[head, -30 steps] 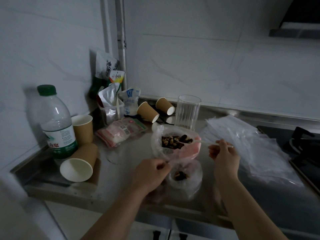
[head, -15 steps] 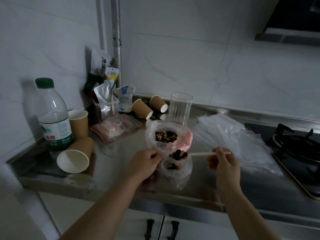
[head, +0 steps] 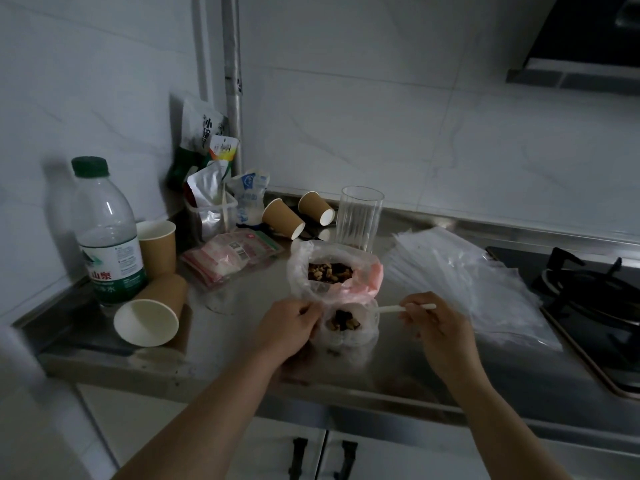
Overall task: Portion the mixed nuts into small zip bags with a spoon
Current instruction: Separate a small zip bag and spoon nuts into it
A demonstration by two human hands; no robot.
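Since the earlier frames the spoon (head: 405, 308) has travelled from the large bag of mixed nuts (head: 330, 271) to the small zip bag (head: 348, 323) in front of it. A second ago its bowl lay among the nuts in the large bag; now its bowl end sits at the small bag's rim, hidden behind the plastic. The heap of nuts in the small bag looks larger than before. Judgement: one spoonful has been delivered and this portion is under way, not yet sealed.

Grip, right hand (head: 434, 320): fingers closed in a pinch on the spoon's handle, which lies about level. Whether the bowl still carries nuts cannot be told.

Grip, left hand (head: 291, 323): fingers curled, pinching the small bag's left edge and holding its mouth open.

Both bags stand on the counter (head: 242, 306), touching one another. A stack of empty bags (head: 460, 271) lies to the right, untouched.
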